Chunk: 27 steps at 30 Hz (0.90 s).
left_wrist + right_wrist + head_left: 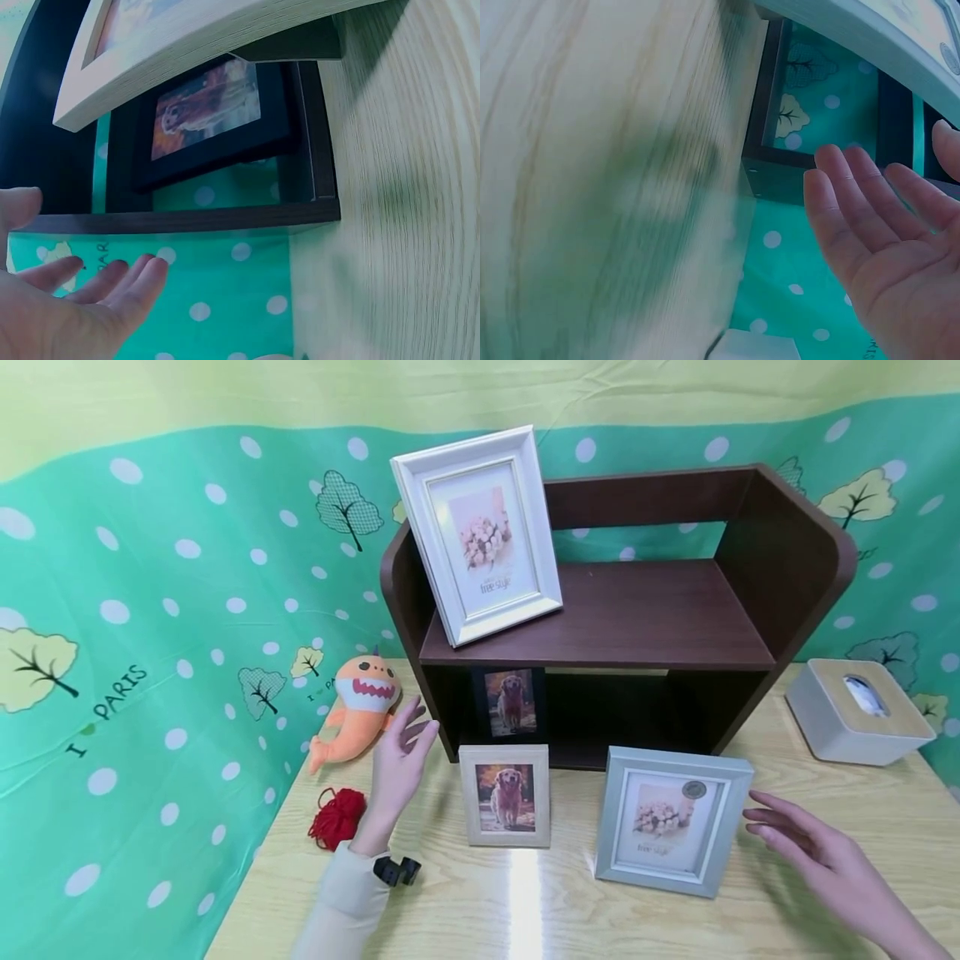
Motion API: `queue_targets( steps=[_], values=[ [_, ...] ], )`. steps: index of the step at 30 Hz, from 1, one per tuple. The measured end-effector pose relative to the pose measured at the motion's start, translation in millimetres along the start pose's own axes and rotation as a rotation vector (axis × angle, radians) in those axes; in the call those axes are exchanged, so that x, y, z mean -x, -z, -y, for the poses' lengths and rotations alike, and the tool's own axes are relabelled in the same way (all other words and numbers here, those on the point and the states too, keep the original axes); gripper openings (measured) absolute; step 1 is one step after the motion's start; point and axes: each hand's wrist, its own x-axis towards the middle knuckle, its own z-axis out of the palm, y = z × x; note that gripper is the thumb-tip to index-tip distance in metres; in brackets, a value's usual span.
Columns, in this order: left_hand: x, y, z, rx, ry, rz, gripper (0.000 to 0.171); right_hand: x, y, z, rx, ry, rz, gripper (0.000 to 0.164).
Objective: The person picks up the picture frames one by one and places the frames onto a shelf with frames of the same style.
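My left hand point(399, 762) hovers between the orange shark plush point(358, 706) and the shelf's left side, fingers loosely bent around nothing. A light wood photo frame point(471, 802) with a dog picture stands to its right on the table. In the right wrist view my right hand point(900, 255) shows an empty palm with the fingers spread. Its fingertips are close to the right edge of a grey-blue photo frame point(611, 818) with a flower print. On the shelf's lower level stands a black photo frame point(281, 150), partly hidden. A white photo frame point(502, 618) leans on the upper level.
The dark brown shelf point(645, 610) stands at the back against a green dotted cloth point(187, 693). Red yarn point(337, 818) lies beside my left wrist. A tissue box point(832, 727) with a wooden lid sits at the right on the wood-grain table point(555, 918).
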Motion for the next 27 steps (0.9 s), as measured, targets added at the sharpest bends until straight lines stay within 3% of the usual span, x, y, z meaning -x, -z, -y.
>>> queue_targets(
  steps=[6,11,22,27],
  values=[
    [-7.2,-5.1,8.6,0.057,-0.067,-0.048,0.048,1,-2,1,-0.008,-0.034,0.020,0.044],
    [-13.3,-7.8,13.4,0.082,-0.086,-0.108,0.041,2,-3,3,-0.011,-0.070,0.047,0.048],
    [-17.8,-11.9,16.4,0.045,-0.107,-0.189,0.027,3,-10,10,-0.059,-0.111,0.062,0.056],
    [-17.5,-13.5,17.2,0.040,-0.131,-0.202,0.024,4,-15,11,-0.063,-0.086,0.058,0.058]
  ],
)
